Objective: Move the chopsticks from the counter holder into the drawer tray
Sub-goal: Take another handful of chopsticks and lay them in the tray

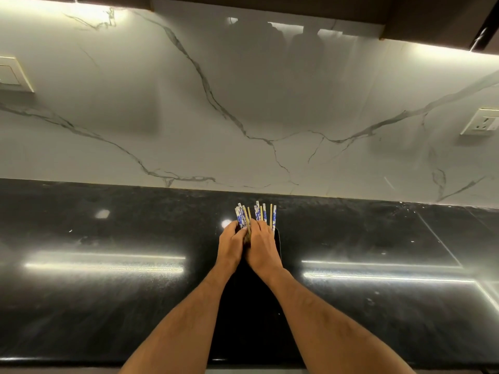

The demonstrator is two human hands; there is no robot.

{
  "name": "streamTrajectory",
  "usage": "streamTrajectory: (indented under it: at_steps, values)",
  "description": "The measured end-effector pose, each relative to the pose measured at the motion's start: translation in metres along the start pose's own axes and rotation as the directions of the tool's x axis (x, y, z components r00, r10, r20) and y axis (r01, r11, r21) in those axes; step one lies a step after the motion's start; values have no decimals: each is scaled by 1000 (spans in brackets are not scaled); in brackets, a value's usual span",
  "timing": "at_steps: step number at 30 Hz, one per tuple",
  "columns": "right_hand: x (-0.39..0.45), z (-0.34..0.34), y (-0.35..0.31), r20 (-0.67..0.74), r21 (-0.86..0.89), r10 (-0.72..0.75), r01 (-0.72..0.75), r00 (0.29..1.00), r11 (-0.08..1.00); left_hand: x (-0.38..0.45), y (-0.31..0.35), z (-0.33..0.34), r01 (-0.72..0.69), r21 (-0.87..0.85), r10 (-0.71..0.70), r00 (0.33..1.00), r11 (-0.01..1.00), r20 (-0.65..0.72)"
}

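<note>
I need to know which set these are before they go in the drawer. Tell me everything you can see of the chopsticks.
The chopsticks are a bundle of slim sticks, some with blue-and-white patterned tops, some plain tan like bamboo. They stand roughly upright, fanned slightly apart, top ends up. The left hand and right hand wrap around their lower parts, hiding them. A dark holder shows behind the right hand, on the black counter.
</note>
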State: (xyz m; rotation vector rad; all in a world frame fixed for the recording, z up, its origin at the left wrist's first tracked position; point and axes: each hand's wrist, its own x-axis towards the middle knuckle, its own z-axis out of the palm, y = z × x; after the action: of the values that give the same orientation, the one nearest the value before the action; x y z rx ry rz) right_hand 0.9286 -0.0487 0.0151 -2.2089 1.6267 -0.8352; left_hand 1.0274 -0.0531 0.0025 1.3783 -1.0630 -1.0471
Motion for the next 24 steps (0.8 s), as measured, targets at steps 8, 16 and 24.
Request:
streamTrajectory:
  at_steps: [8, 16, 24]
  values:
    - [0, 4, -3, -15, 9, 76, -76, 997, 997, -10, -4, 0, -93, 20, 94, 995, 995, -40]
    - [5, 1, -9, 32, 22, 139, -140, 990, 990, -20, -10, -1, -185, 94, 195, 975, 978, -107]
    - [4, 1, -13, 71, 146, 234, -242, 970, 959, -24, -8, -1, -194, 311, 248, 958, 930, -145]
